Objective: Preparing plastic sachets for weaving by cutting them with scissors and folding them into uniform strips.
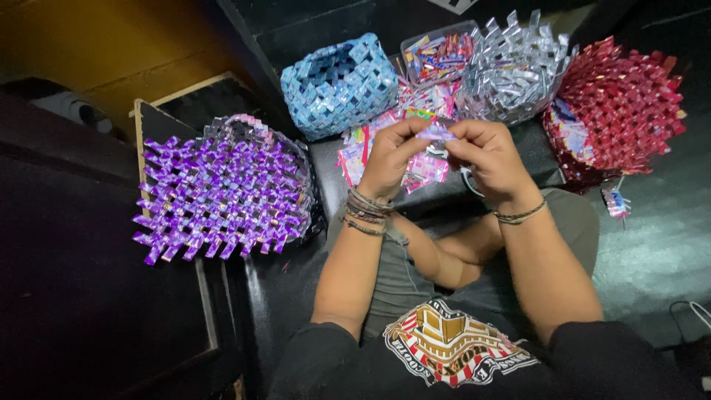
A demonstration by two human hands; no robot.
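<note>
Head view shows both hands, left hand point(389, 159) and right hand point(485, 157), fingers pinched shut on a small folded purple wrapper strip point(435, 133), four woven baskets finished nearby, loose wrappers point(426, 169) left.

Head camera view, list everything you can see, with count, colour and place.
Purple basket: one, shiny purple woven, far left on a dark surface.
Blue basket: one, light blue woven, top centre-left.
Silver basket: one, silver woven, top centre-right.
Red basket: one, red woven, top right.
Tub: one, clear, holding mixed-colour wrappers, between the blue and silver baskets.
Loose wrappers: a pile, mostly pink, under the hands.
Strip: one, pale purple, pinched between both hands.
Wristbands: several, dark, on the left wrist.
Left hand: one, pinching the strip.
Right hand: one, pinching the strip.
</note>
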